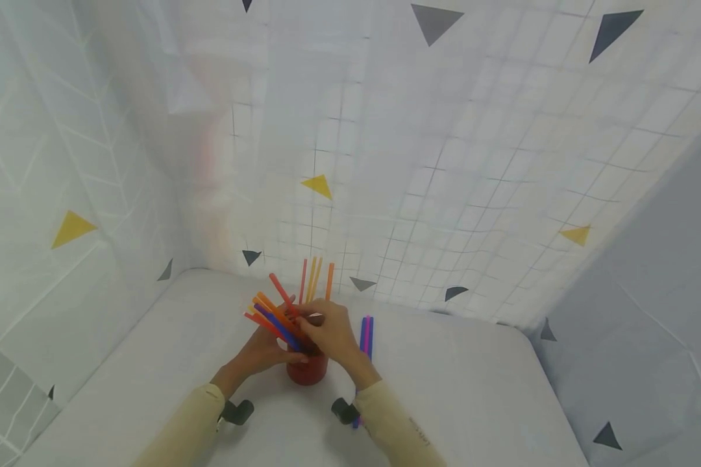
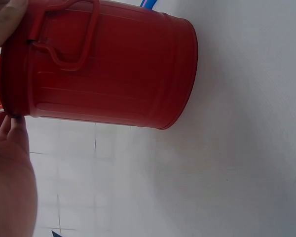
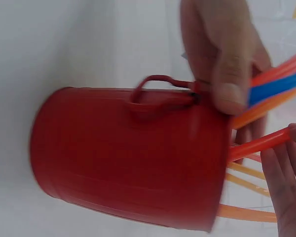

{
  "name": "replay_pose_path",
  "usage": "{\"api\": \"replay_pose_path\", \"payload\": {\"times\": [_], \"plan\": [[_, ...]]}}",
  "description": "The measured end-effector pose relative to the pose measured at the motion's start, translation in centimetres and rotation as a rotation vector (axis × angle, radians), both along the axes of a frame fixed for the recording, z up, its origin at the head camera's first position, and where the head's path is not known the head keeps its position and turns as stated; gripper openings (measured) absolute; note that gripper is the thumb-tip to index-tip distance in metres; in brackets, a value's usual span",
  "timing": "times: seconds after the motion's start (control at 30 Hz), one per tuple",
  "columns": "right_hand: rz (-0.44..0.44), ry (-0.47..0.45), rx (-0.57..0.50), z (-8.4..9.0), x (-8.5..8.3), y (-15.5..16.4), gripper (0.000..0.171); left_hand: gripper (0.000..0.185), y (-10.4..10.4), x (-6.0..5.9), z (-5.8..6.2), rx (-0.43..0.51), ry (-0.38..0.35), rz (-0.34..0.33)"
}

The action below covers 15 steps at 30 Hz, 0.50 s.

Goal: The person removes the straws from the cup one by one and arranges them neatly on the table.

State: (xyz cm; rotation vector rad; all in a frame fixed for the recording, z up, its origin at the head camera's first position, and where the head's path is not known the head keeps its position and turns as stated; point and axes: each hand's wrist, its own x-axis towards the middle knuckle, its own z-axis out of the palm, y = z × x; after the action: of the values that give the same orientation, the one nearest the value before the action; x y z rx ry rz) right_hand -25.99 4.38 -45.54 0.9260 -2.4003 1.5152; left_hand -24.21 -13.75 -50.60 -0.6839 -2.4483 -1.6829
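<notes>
Head view: the left hand [image 1: 267, 351] is wrapping round the far-left side of a red metal bucket [image 1: 307, 370], thumb curling across its front. The right hand [image 1: 327, 332] is sitting over the rim, fingers pinching among the straws [image 1: 277, 316] that are fanning up and leftward out of the bucket. Just right of that hand, a pink and a blue straw [image 1: 367, 336] are lying on the white table [image 1: 473, 402].

Left wrist view: the bucket [image 2: 108, 69] is filling the upper frame, its wire handle [image 2: 71, 37] lying flat on the wall; the left hand's fingers [image 2: 10, 168] are touching the rim.

Right wrist view: the left hand's thumb [image 3: 227, 74] is pressing the bucket [image 3: 133, 158] at the rim, beside orange, red and blue straws [image 3: 271, 84]; right fingertips [image 3: 288, 187] are touching a red straw.
</notes>
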Motion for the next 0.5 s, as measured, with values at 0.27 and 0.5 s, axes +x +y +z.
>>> {"api": "replay_pose_path", "payload": {"times": [0.27, 0.5], "plan": [[-0.056, 0.106, -0.120, 2.4, -0.4, 0.9, 0.019, 0.107, -0.1, -0.5, -0.8, 0.020, 0.016, 0.013], [-0.113, 0.113, -0.191, 5.4, -0.6, 2.2, 0.020, 0.108, -0.3, -0.7, -0.9, 0.027, 0.028, -0.003]]}}
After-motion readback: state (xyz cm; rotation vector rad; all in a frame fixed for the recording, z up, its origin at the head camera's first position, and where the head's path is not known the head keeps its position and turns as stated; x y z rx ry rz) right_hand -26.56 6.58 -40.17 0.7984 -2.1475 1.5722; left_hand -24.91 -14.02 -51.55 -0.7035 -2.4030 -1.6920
